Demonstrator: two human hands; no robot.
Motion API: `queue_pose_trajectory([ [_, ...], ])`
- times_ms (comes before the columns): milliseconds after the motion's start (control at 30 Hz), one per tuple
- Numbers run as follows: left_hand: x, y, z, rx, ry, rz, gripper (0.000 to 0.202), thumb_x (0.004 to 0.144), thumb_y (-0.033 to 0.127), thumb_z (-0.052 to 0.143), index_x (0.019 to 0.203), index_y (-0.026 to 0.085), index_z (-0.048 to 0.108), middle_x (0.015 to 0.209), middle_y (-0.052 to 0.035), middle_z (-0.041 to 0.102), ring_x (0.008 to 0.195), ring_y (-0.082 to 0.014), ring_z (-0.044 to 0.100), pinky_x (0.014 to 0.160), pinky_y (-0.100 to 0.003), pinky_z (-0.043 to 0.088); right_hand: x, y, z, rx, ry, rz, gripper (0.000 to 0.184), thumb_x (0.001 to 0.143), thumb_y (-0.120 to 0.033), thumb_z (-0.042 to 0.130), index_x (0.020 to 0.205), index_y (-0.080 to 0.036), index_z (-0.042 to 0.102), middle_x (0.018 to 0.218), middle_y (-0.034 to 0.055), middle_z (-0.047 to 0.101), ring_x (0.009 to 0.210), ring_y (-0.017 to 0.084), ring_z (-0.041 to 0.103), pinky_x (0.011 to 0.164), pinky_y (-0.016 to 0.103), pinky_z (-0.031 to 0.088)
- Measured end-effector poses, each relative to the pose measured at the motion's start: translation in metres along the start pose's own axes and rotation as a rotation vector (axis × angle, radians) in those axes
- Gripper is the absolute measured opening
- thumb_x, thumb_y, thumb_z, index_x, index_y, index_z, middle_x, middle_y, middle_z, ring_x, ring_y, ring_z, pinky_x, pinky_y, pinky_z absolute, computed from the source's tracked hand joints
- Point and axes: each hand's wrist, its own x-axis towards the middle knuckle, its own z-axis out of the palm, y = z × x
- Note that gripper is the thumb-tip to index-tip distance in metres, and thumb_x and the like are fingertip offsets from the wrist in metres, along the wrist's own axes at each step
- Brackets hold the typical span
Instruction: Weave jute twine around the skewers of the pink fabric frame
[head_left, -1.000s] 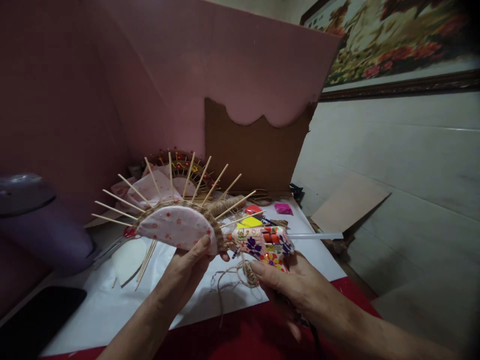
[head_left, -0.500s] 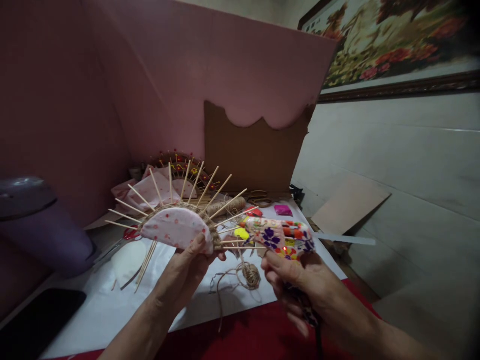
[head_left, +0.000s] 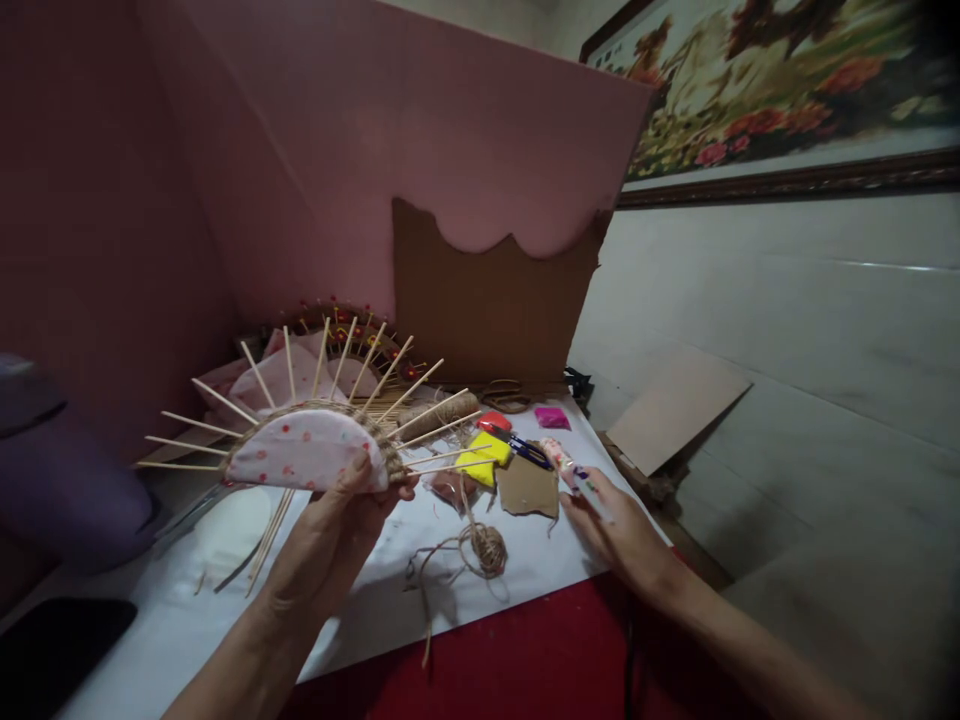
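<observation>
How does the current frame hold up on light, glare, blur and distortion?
In the head view, light is dim, the top-right corner nearly black; in the head view, a thin glare streak crosses the tiled wall; in the head view, the purple container looks soft, the glue gun shows little detail, and wide-angle stretching seems likely near the edges.

The cloth [head_left: 300, 452] looks matt, the sticks [head_left: 289, 362] are bare wood, the string [head_left: 490, 550] looks rough, and the wall tiles [head_left: 787, 310] look shiny.
</observation>
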Motion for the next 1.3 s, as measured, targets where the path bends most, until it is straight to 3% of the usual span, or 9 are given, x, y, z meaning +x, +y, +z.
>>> queue_pose_trajectory([
  [167, -0.002, 0.0, 0.001, -0.012, 0.014, 0.016, 0.013, 0.071, 0.023, 0.073, 0.073, 0.011, 0.066, 0.073, -0.0044, 0.067, 0.072, -0.0173, 0.064, 0.071, -0.031, 0.056, 0.001, 0.017, 0.008, -0.361, -0.027, -0.195, 0.031, 0.087, -0.021, 0.041, 0.116, -0.015, 0.049, 0.108, 0.0124, 0.058, 0.092, 0.022, 0.059, 0.079, 0.035, 0.045],
  [300, -0.004, 0.001, 0.004, -0.001, 0.025, 0.007, 0.013, 0.07, 0.021, 0.073, 0.069, 0.012, 0.065, 0.069, -0.0044, 0.066, 0.069, -0.0165, 0.064, 0.071, -0.029, 0.055, 0.002, 0.023, 0.01, -0.421, -0.181, -0.233, 0.031, 0.086, -0.021, 0.046, 0.116, -0.016, 0.051, 0.102, 0.0103, 0.058, 0.09, 0.021, 0.059, 0.078, 0.033, 0.045],
  [500, -0.004, -0.003, 0.004, 0.008, -0.005, 0.011, 0.013, 0.072, 0.024, 0.072, 0.072, 0.013, 0.066, 0.072, -0.0034, 0.066, 0.07, -0.0157, 0.063, 0.067, -0.028, 0.054, 0.005, 0.029, 0.005, -0.507, -0.188, -0.233, 0.03, 0.082, -0.025, 0.055, 0.112, -0.017, 0.055, 0.094, 0.0084, 0.059, 0.086, 0.022, 0.059, 0.074, 0.033, 0.045],
  [600, -0.006, -0.007, 0.003, 0.018, -0.051, -0.011, 0.013, 0.074, 0.025, 0.07, 0.073, 0.012, 0.067, 0.072, -0.0038, 0.065, 0.072, -0.0159, 0.062, 0.069, -0.028, 0.053, 0.0, 0.01, -0.002, -0.533, 0.008, -0.363, 0.033, 0.08, -0.024, 0.059, 0.112, -0.016, 0.055, 0.093, 0.0093, 0.06, 0.085, 0.024, 0.059, 0.075, 0.036, 0.045],
  [733, -0.01, -0.013, 0.003, 0.059, -0.101, -0.012, 0.014, 0.079, 0.026, 0.065, 0.075, 0.013, 0.066, 0.076, -0.0037, 0.063, 0.073, -0.0155, 0.06, 0.071, -0.03, 0.052, -0.019, -0.042, 0.001, -0.334, 0.334, -0.711, 0.005, 0.084, -0.015, 0.055, 0.087, -0.018, 0.055, 0.082, 0.0063, 0.06, 0.078, 0.02, 0.056, 0.072, 0.033, 0.041],
  [833, -0.013, -0.017, 0.003, 0.102, -0.151, -0.011, 0.015, 0.083, 0.027, 0.061, 0.077, 0.013, 0.065, 0.076, -0.0037, 0.062, 0.073, -0.0153, 0.058, 0.072, -0.031, 0.05, -0.028, -0.078, 0.02, -0.222, 0.317, -0.83, 0.008, 0.082, -0.01, 0.054, 0.081, -0.018, 0.055, 0.073, 0.0045, 0.059, 0.071, 0.018, 0.053, 0.067, 0.033, 0.038],
  [933, -0.015, -0.018, 0.004, 0.125, -0.179, 0.006, 0.013, 0.081, 0.027, 0.062, 0.079, 0.014, 0.066, 0.079, -0.0049, 0.065, 0.077, -0.0167, 0.059, 0.076, -0.032, 0.048, -0.026, -0.096, 0.04, -0.182, 0.309, -0.822, 0.01, 0.083, -0.01, 0.051, 0.081, -0.017, 0.058, 0.074, 0.0051, 0.06, 0.071, 0.018, 0.052, 0.067, 0.033, 0.037],
  [1100, -0.016, -0.021, 0.003, 0.102, -0.061, 0.003, 0.017, 0.073, 0.024, 0.071, 0.089, 0.018, 0.068, 0.097, -0.0041, 0.069, 0.093, -0.017, 0.06, 0.088, -0.03, 0.046, -0.014, -0.099, 0.055, -0.2, 0.305, -0.738, 0.007, 0.085, -0.019, 0.054, 0.084, -0.016, 0.059, 0.078, 0.0061, 0.062, 0.073, 0.019, 0.052, 0.069, 0.033, 0.035],
  [1300, -0.018, -0.024, 0.001, 0.129, 0.029, 0.037, 0.022, 0.065, 0.021, 0.078, 0.085, 0.021, 0.069, 0.085, 0.0013, 0.07, 0.084, -0.014, 0.063, 0.079, -0.024, 0.048, -0.011, -0.099, 0.059, -0.22, 0.286, -0.731, 0.009, 0.086, -0.022, 0.053, 0.081, -0.015, 0.058, 0.076, 0.0058, 0.06, 0.072, 0.019, 0.049, 0.069, 0.032, 0.033],
])
